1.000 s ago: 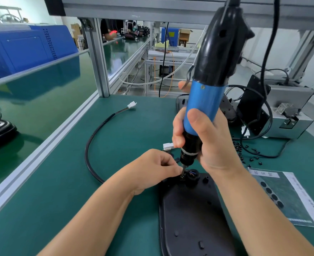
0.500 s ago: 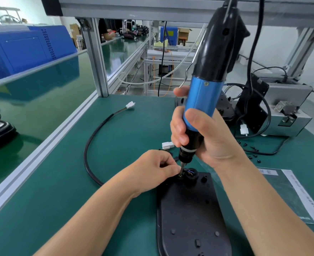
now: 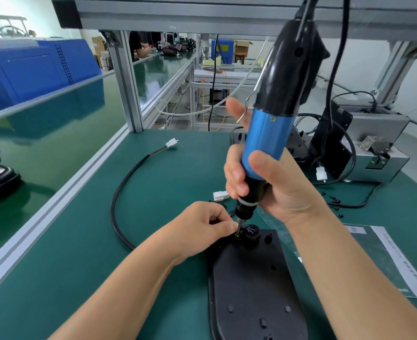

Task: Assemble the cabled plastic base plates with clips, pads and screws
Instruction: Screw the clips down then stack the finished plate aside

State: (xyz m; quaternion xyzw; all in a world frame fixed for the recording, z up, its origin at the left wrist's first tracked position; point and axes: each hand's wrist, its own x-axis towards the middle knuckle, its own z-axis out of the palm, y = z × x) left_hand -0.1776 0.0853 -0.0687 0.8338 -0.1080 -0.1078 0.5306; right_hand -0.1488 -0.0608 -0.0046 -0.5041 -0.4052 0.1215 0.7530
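One green workbench (image 3: 84,241), factory room.

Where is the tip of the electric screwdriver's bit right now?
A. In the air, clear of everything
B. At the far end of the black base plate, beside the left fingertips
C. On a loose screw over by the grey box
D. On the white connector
B: the right hand holds the electric screwdriver upright, its bit down at the far end of the black base plate, where the left hand pinches beside it.

The bench's left half (image 3: 79,241) lies open, crossed only by a looping black cable (image 3: 119,192). At the far right edge a grey machine (image 3: 379,148) blocks passage; loose screws (image 3: 335,201) and a sheet (image 3: 384,261) lie nearer along the right edge.
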